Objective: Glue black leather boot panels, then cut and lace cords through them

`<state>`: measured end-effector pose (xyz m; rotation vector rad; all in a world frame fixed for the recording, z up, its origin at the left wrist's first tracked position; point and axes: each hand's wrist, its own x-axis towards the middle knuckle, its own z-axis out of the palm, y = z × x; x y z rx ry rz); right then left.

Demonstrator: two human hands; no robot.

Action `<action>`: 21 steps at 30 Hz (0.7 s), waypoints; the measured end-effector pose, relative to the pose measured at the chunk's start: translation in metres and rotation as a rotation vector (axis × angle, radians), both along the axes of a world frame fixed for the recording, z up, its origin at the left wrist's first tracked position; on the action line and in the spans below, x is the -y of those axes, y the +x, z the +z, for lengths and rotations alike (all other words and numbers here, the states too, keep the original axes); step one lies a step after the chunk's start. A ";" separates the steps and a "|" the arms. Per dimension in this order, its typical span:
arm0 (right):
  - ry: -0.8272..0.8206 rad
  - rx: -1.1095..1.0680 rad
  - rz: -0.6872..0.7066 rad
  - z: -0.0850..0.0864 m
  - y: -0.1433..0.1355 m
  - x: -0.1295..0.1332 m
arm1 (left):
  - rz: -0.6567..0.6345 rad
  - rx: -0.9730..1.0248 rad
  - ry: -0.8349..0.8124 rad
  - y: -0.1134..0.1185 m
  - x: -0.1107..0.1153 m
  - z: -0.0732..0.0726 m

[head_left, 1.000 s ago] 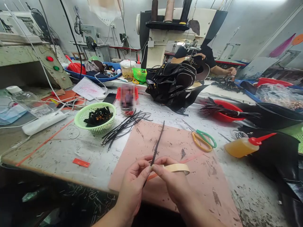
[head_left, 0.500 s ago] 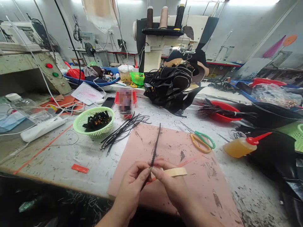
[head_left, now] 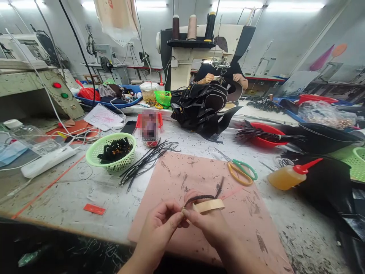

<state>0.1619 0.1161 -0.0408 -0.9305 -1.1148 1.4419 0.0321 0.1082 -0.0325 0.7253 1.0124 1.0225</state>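
**A sewing workshop with several machines**

At top center, three thread cones (head_left: 192, 27) stand above a large sewing machine (head_left: 181, 72), with a person (head_left: 236, 69) behind it. More machines (head_left: 23, 49) sit at upper left, under tube lights (head_left: 296, 6). Right of center, scissors (head_left: 242, 177) lie on a pink mat (head_left: 248, 219); dark scraps (head_left: 298, 257) litter the worktable (head_left: 108, 198).

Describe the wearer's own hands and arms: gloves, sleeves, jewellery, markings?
The left hand and right hand are both ungloved. No ring, watch or bracelet shows, though parts of both hands are hidden. The forearms are bare to the frame's edge, no sleeve or clear marking visible.
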 end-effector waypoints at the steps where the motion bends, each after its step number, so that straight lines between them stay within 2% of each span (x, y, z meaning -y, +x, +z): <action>1: 0.008 0.015 -0.010 0.000 0.001 -0.001 | -0.013 0.018 -0.024 0.000 0.000 0.000; 7: 0.029 0.012 0.064 0.001 0.008 -0.004 | -0.152 0.189 -0.130 -0.006 -0.004 -0.001; 13: 0.108 0.097 0.158 0.001 0.014 -0.004 | -0.284 0.258 -0.246 -0.008 -0.003 0.000; 18: 0.241 0.285 0.143 0.005 0.014 -0.001 | -0.245 0.191 -0.284 -0.008 -0.001 0.004; 21: 0.231 0.376 0.115 0.005 0.011 0.000 | -0.161 0.036 -0.169 -0.008 -0.001 0.003</action>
